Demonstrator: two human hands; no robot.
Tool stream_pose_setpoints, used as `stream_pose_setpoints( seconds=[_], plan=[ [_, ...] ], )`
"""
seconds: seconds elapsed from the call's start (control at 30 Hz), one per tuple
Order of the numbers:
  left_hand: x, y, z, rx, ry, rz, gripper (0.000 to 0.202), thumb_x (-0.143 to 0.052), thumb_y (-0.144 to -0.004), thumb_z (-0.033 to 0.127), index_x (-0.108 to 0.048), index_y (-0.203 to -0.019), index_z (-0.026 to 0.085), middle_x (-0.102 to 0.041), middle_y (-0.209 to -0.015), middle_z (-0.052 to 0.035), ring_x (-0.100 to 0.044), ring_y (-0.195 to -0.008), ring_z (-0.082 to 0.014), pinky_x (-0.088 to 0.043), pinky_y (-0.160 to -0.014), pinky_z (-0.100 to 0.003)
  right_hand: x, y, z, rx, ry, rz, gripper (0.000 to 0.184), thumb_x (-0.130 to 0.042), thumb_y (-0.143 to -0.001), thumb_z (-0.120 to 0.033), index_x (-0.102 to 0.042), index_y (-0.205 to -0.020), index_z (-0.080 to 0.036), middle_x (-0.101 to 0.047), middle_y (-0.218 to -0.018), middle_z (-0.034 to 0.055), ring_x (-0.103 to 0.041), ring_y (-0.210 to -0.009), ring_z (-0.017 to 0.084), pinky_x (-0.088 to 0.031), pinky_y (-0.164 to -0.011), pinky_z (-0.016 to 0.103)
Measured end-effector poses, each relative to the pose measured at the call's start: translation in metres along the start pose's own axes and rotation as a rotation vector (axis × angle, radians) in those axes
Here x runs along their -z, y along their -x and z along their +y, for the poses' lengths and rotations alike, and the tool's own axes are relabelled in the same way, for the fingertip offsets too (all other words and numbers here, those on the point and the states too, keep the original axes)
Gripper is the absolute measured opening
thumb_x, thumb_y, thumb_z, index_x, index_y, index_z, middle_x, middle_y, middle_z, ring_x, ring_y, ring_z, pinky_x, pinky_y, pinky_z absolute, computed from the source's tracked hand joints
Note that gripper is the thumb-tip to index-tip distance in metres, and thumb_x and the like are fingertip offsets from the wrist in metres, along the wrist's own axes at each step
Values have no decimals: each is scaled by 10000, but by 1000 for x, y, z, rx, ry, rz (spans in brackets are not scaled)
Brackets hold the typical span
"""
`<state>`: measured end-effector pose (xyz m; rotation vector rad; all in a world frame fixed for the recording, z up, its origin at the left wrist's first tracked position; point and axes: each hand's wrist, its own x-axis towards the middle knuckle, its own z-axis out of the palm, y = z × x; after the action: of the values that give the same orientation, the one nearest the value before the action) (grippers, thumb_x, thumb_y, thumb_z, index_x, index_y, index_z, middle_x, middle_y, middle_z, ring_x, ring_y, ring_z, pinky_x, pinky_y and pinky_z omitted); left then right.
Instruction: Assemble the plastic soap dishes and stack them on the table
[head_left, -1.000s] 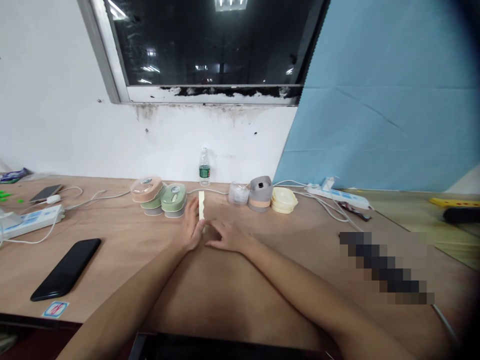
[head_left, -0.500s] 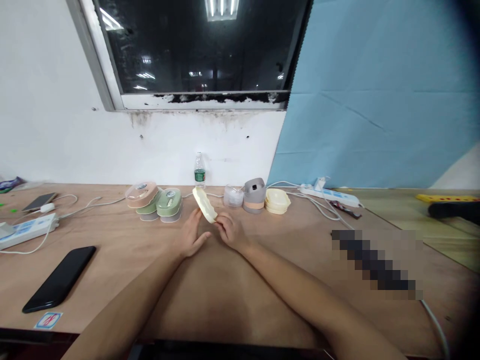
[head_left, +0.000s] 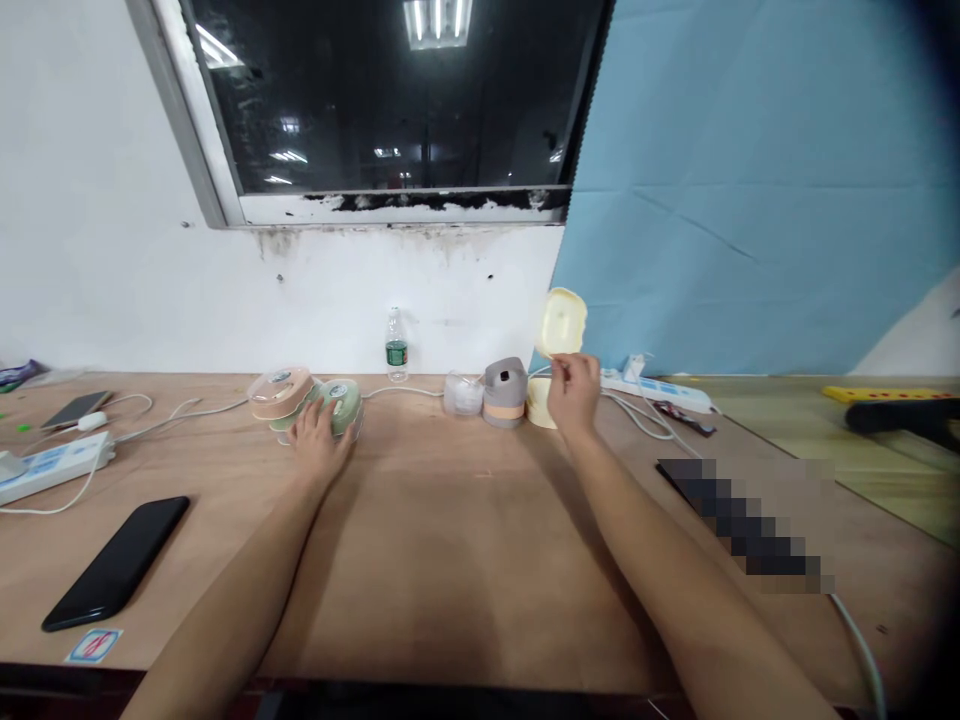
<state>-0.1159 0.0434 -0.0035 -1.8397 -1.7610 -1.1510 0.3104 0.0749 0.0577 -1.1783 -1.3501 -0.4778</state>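
My right hand (head_left: 572,392) pinches a pale yellow plastic lid (head_left: 561,322) and holds it upright above a stack of similar yellow pieces (head_left: 537,402) near the back of the wooden table (head_left: 450,560). My left hand (head_left: 319,440) is stretched out with fingers curled over a green soap-box-like container (head_left: 341,400), which sits beside a pink one (head_left: 281,388). A stack of grey and pink pieces (head_left: 503,392) and a clear container (head_left: 461,393) stand between the two hands.
A water bottle (head_left: 395,345) stands against the wall. A black phone (head_left: 114,562) lies at the left front, a white power strip (head_left: 49,466) and another phone (head_left: 73,408) further left. Another power strip (head_left: 664,392) with cables lies at the right, beside a blurred patch.
My right hand has carried the yellow lid from the table's middle up and to the right, over the yellow stack. My left hand has let go of it and reached left onto the green container.
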Motion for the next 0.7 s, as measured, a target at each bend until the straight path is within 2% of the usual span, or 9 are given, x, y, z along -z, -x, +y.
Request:
stream_pose_setpoints(
  seconds=[0.1,0.2,0.3,0.47,0.57,0.63,0.7],
  plan=[
    [-5,0,0,41,-25,-17,510,-566,-846,420,-536,-1305,200,-508,-1342,-152,-385,-1282,-343,-274,-1043,-503,15,-13,42,-69,145,-173,210,-492,-852,-224,-658,-954,-145,-597,-934,119,-550,-933,241,-449,-865,387],
    [-6,0,1,74,-49,6,520,-600,-820,444,-569,-1283,209,-513,-1303,-157,-411,-1227,-357,-296,-1017,-510,20,-13,70,-121,280,-438,191,-532,-803,-184,-678,-916,-135,-628,-895,112,-565,-917,238,-443,-861,365],
    [-6,0,-1,85,-35,38,433,-627,-797,453,-647,-1161,218,-511,-1285,-142,-403,-1225,-359,-298,-1024,-507,17,-7,80,-167,363,-645,189,-533,-784,-145,-692,-886,-138,-661,-921,105,-582,-929,221,-437,-852,325],
    [-7,0,-7,43,66,63,415,-666,-757,477,-642,-1059,193,-464,-1344,-139,-399,-1263,-324,-291,-1078,-459,11,3,77,-259,375,-855,251,-523,-747,-95,-697,-915,-161,-693,-959,82,-611,-868,181,-433,-766,257],
    [-10,-1,-10,23,123,45,480,-685,-732,482,-605,-1105,190,-458,-1356,-140,-421,-1261,-311,-324,-1078,-433,11,5,76,-261,371,-855,290,-534,-712,-91,-696,-940,-166,-672,-992,88,-605,-878,186,-437,-777,264],
    [-11,0,-11,15,147,36,486,-682,-740,464,-594,-1132,193,-480,-1343,-135,-427,-1262,-311,-327,-1083,-442,12,4,73,-206,376,-726,320,-535,-703,-99,-690,-976,-160,-638,-1034,105,-589,-925,205,-437,-825,295],
    [-11,0,-11,4,169,34,465,-669,-764,446,-598,-1147,191,-505,-1324,-133,-433,-1263,-312,-328,-1088,-454,13,2,68,-143,340,-541,324,-527,-713,-122,-679,-998,-152,-615,-1022,112,-570,-961,226,-434,-865,333]
  ],
)
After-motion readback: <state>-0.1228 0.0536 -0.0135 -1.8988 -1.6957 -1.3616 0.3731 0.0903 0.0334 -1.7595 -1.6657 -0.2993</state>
